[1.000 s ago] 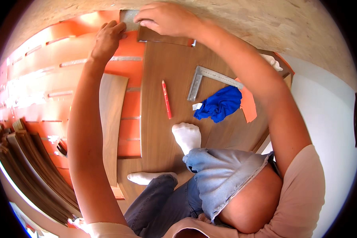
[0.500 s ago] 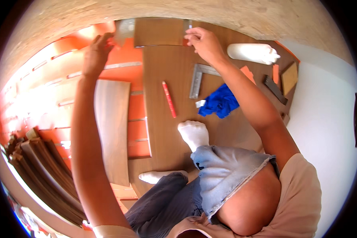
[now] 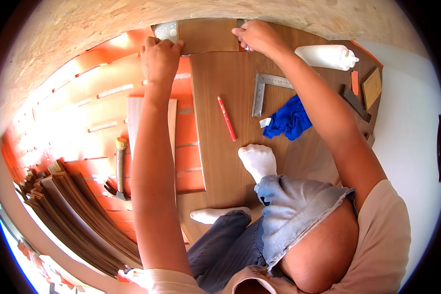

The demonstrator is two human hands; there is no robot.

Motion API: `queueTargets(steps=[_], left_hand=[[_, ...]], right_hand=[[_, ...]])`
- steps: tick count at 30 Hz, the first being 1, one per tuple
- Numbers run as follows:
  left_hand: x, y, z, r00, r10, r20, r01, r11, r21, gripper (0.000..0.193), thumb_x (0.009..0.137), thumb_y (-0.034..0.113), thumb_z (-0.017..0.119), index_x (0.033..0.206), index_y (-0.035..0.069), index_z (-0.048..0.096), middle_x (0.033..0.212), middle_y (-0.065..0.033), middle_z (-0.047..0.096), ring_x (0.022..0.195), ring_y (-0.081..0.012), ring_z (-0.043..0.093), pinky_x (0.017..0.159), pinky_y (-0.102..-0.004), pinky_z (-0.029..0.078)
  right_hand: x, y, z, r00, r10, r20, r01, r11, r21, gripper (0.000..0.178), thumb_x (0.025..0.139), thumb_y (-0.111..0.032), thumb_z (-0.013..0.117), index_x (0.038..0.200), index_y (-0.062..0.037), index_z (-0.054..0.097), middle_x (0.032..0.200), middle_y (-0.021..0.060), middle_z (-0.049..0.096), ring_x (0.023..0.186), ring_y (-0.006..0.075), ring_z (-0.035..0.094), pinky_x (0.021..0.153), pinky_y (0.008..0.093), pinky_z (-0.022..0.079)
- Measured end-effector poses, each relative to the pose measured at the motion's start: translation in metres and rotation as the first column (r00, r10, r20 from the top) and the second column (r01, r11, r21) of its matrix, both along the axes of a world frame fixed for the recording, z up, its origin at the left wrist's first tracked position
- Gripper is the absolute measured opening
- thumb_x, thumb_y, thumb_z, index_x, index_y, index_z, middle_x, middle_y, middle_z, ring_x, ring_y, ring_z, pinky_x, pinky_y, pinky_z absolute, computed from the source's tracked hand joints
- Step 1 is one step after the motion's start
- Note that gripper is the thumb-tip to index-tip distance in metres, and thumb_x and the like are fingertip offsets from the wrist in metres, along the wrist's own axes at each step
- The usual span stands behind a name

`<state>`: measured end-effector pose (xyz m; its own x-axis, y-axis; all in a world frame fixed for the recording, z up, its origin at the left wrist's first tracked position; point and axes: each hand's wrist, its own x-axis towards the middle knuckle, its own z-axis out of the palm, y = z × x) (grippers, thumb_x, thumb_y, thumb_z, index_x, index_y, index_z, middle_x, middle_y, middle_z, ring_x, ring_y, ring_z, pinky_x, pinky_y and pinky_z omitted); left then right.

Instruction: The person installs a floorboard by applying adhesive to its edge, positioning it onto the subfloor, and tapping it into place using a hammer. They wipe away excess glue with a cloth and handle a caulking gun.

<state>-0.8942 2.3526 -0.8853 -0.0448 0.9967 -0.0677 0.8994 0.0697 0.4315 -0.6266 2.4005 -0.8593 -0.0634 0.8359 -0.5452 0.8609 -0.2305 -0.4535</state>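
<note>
A short brown floor plank (image 3: 208,35) lies crosswise at the far end, by the wall. My left hand (image 3: 160,61) has its fingers curled at the plank's left end, touching the edge. At the opposite end, my right hand (image 3: 259,36) reaches in with thumb and fingers closed on the plank's right edge; the fingertips are partly hidden. Nearer to me, on the laid brown floorboards (image 3: 215,161), are a red pencil (image 3: 226,118), a metal try square (image 3: 260,93) and a crumpled blue cloth (image 3: 288,118).
Orange slotted underlay (image 3: 103,112) covers the left side. On it lie a claw hammer (image 3: 120,169), a loose board (image 3: 134,115) under my left arm and a stack of planks (image 3: 78,215). A white bottle (image 3: 326,57) and dark offcuts (image 3: 356,103) lie by the right wall (image 3: 406,147).
My left hand has moved right, from above the underlay to the plank's left end. My right hand has closed at its right end. The hammer has come into sight as my left arm shifted.
</note>
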Motion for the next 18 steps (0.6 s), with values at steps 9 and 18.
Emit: queueTargets(steps=[9, 18], left_hand=[[-0.019, 0.016, -0.039, 0.965, 0.181, 0.187, -0.165, 0.981, -0.098, 0.043, 0.095, 0.039, 0.073, 0.095, -0.003, 0.073, 0.13, -0.0224, 0.056, 0.116, -0.041, 0.055, 0.104, -0.0488, 0.045], [-0.014, 0.014, -0.04, 0.969, 0.185, 0.164, -0.182, 0.983, -0.037, 0.04, 0.096, 0.037, 0.072, 0.098, -0.003, 0.073, 0.131, -0.0228, 0.055, 0.119, -0.0428, 0.052, 0.105, -0.0503, 0.043]], right_hand=[[-0.025, 0.009, -0.003, 0.967, -0.134, -0.218, 0.119, 0.99, -0.08, 0.039, 0.095, -0.033, 0.065, 0.073, -0.0011, 0.072, 0.066, 0.0091, 0.07, 0.061, 0.0203, 0.064, 0.06, 0.0412, 0.049], [-0.017, 0.007, -0.021, 0.93, -0.213, -0.3, 0.19, 0.976, -0.104, 0.038, 0.096, -0.031, 0.065, 0.075, -0.001, 0.072, 0.066, 0.0078, 0.069, 0.058, 0.0194, 0.063, 0.058, 0.0407, 0.049]])
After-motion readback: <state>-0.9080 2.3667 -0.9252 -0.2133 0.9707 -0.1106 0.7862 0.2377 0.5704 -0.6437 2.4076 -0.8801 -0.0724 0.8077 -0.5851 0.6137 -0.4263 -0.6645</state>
